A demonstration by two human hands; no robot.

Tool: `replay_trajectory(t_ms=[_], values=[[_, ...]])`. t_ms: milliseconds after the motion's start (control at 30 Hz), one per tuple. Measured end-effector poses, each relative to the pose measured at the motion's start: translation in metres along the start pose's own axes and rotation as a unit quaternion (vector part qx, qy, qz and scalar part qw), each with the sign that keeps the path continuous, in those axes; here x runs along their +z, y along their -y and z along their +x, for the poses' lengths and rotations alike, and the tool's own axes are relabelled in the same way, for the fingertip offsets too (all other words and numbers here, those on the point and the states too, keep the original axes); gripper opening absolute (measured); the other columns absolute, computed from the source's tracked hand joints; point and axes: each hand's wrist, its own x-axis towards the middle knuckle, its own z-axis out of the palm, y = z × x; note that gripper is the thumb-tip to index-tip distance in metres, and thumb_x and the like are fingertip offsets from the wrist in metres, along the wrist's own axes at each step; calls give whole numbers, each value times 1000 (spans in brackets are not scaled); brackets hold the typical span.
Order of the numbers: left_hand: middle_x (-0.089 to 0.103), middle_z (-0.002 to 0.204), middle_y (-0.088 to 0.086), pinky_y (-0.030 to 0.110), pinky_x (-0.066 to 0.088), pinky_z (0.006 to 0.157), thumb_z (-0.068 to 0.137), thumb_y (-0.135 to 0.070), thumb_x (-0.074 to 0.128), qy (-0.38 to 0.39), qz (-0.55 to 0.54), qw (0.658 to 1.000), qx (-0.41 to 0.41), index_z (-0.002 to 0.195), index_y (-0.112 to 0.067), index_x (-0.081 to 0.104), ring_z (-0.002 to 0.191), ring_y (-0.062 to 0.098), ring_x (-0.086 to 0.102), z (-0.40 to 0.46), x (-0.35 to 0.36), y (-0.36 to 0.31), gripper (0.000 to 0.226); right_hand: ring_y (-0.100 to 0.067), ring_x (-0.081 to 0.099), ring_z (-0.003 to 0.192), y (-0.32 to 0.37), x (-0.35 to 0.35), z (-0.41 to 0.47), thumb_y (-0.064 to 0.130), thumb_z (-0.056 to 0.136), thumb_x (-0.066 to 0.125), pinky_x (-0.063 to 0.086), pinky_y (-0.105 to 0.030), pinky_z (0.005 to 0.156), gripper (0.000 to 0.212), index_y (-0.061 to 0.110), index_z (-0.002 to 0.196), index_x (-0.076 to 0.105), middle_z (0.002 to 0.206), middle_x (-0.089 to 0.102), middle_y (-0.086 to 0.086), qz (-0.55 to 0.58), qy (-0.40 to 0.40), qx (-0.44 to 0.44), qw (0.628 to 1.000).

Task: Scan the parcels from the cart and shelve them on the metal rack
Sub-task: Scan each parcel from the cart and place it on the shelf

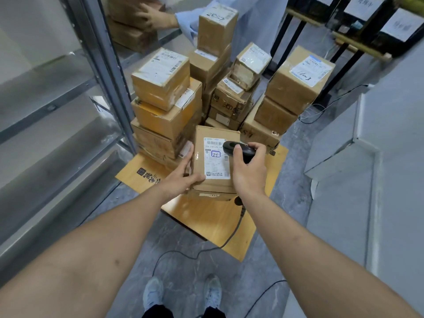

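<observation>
I hold a brown cardboard parcel (213,184) with a white shipping label in front of me, above the cart. My left hand (181,177) grips its left side. My right hand (249,171) holds a black corded barcode scanner (238,149), whose head sits over the label's top right corner by the barcode. Behind the parcel, several taped cardboard parcels (165,92) stand stacked on the cart (206,216), which is covered with flat cardboard. The metal rack (68,92) runs along the left with bare grey shelves.
Another person in a light blue sleeve (185,21) has a hand on boxes (130,24) on the rack at the top. The scanner cable (183,254) trails over the grey floor. A white counter (344,138) stands right; black frames with paper signs (362,10) stand behind.
</observation>
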Motion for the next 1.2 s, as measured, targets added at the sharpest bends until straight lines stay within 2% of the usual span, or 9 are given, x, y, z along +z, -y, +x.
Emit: replay_trajectory(t_ms=[133,300,533,633,767,833,1000,1133,1200], values=[[66,135,-5,54,56,103,91,-39,81,24,24,999,3,134,-91,11,118,20,69,-14,-7,-5,97,4,58,90,11,0,-19,45,104,57,41,-19,71,28,31,126,49,101,61,20,8,-36,-5,999],[46,153,-19,50,54,107,93,-31,81,61,24,997,37,136,-89,8,130,14,59,-46,-12,-18,103,1,57,91,23,-7,-52,48,104,55,43,-30,79,29,32,127,48,102,59,20,0,-69,-6,998],[28,166,-12,56,43,118,90,-35,84,57,47,995,69,140,-86,2,144,23,45,-104,-12,-20,108,0,55,86,41,-35,-93,49,105,50,40,-31,69,28,32,127,44,95,56,21,-11,-59,-32,998],[30,160,-15,49,43,118,93,-32,81,36,42,996,65,146,-80,-1,143,20,44,-131,-5,-18,109,-5,58,86,44,-49,-106,50,105,49,43,-31,67,27,33,124,43,94,57,19,-15,-41,-49,998],[36,148,-17,22,52,88,98,-27,75,-24,25,997,70,152,-72,-5,131,14,48,-168,7,-14,106,-19,61,94,48,-69,-124,53,105,48,45,-36,79,30,33,127,43,99,60,13,-22,5,-77,997],[35,148,-16,22,51,87,98,-26,75,-58,16,995,79,152,-71,-5,128,14,49,-187,15,-10,107,-21,62,96,49,-79,-135,53,105,48,45,-37,79,31,32,127,42,100,60,11,-26,31,-99,994],[36,158,-7,44,50,108,97,-27,76,-114,-2,989,92,155,-68,-8,135,20,50,-237,33,-2,110,-23,62,99,55,-100,-162,54,105,48,42,-36,75,35,31,132,42,110,63,5,-36,84,-148,985],[33,163,-8,41,50,104,98,-25,74,-164,-13,981,98,158,-62,-12,137,21,46,-272,35,4,111,-24,62,99,61,-102,-181,57,104,48,45,-38,75,35,35,130,41,111,63,5,-46,119,-179,976],[34,155,-13,33,54,95,98,-25,74,-183,-23,978,100,156,-64,-13,134,19,47,-289,31,6,111,-24,63,99,65,-99,-191,57,103,49,50,-41,80,33,34,126,41,109,63,5,-47,130,-195,971]])
